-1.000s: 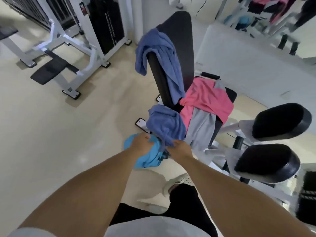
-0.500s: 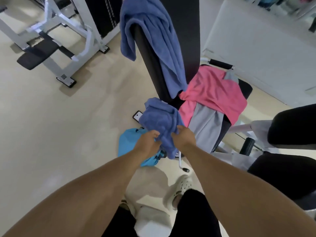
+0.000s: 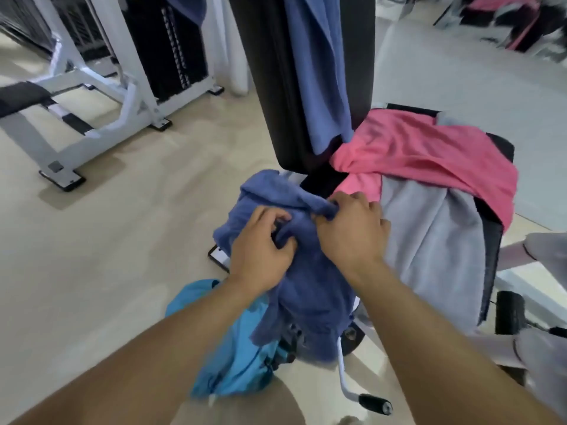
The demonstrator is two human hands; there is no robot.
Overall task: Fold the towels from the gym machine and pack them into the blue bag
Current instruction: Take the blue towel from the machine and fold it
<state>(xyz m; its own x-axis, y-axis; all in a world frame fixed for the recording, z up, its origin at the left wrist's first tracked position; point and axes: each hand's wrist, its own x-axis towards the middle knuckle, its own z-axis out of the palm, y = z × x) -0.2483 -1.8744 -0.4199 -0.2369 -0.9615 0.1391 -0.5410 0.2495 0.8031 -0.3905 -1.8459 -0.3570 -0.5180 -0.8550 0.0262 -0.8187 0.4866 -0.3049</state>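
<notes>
A crumpled dark blue towel (image 3: 310, 289) hangs in front of the gym machine's black backrest (image 3: 273, 87). My left hand (image 3: 260, 250) grips its bunched cloth from the left. My right hand (image 3: 352, 231) pinches an upper fold of the same towel. Below them on the floor lies the light blue bag (image 3: 236, 348), partly covered by the towel. A second blue towel (image 3: 319, 72) drapes over the backrest. A pink towel (image 3: 429, 154) and a grey towel (image 3: 429, 246) lie over the machine's seat.
A white weight machine (image 3: 116, 96) with a black pad stands at the back left on the beige floor (image 3: 107, 240). A phone (image 3: 219, 257) lies on the floor beside the bag. A white lever with a black grip (image 3: 372, 401) sticks out near my right forearm.
Both hands have risen with the dark blue towel and taken new holds higher on its cloth. The camera has moved closer to the machine.
</notes>
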